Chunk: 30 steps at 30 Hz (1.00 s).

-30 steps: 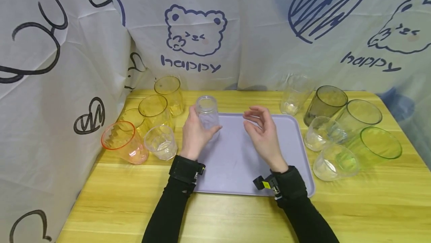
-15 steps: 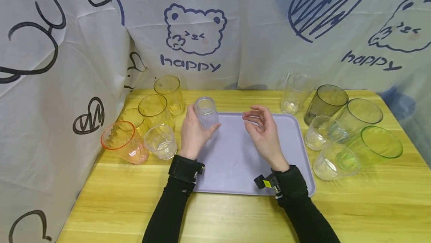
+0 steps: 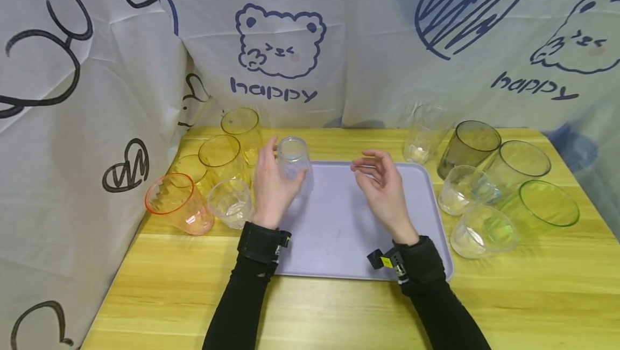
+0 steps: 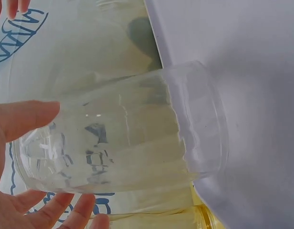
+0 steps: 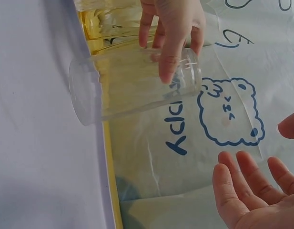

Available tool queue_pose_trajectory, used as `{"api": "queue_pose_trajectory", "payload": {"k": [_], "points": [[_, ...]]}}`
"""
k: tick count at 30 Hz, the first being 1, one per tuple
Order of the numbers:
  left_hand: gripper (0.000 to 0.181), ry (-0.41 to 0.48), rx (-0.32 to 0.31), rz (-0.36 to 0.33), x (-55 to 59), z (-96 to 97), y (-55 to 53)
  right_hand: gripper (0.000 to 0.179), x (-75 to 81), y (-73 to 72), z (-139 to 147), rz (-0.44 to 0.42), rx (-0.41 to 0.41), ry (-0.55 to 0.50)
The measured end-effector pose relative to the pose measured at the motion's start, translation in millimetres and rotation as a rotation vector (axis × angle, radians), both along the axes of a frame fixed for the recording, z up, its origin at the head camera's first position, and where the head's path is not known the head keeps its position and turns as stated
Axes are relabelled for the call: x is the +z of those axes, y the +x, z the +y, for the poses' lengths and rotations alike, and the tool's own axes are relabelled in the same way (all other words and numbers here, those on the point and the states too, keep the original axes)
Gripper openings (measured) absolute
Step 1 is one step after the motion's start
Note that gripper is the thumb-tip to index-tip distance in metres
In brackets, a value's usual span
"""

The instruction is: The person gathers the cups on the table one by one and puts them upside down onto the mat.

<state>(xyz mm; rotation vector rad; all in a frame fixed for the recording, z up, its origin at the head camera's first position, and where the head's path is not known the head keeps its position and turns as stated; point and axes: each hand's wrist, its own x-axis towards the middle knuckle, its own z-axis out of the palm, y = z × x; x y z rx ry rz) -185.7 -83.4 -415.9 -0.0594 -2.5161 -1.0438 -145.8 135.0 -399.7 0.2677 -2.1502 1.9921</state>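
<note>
Nearest, we log the lilac tray (image 3: 334, 247). Right hand (image 3: 386, 194) above it, loosely curved, holding nothing. Left hand (image 3: 273, 191) spread around a clear cup (image 3: 293, 159), no firm grip that we can see. Cup is mouth-down at the tray's far left corner. We judge it a setting-down; next calls for easing fingers clear without tipping it.
</note>
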Motion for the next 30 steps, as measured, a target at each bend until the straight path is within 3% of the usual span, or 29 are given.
{"api": "queue_pose_trajectory", "payload": {"k": [6,16,30], "points": [[0.084,-0.014,0.017,0.039,-2.8,-2.5,-0.9,0.039,-0.7,-0.5,0.5,0.007,0.0,0.002],[0.081,-0.023,0.029,-0.016,-2.8,-7.6,-2.1,0.038,1.0,0.4,0.3,-0.018,0.018,0.006],[0.08,-0.043,0.039,0.004,-4.2,-5.6,-3.1,0.039,1.2,0.9,1.5,-0.02,0.029,0.025]]}}
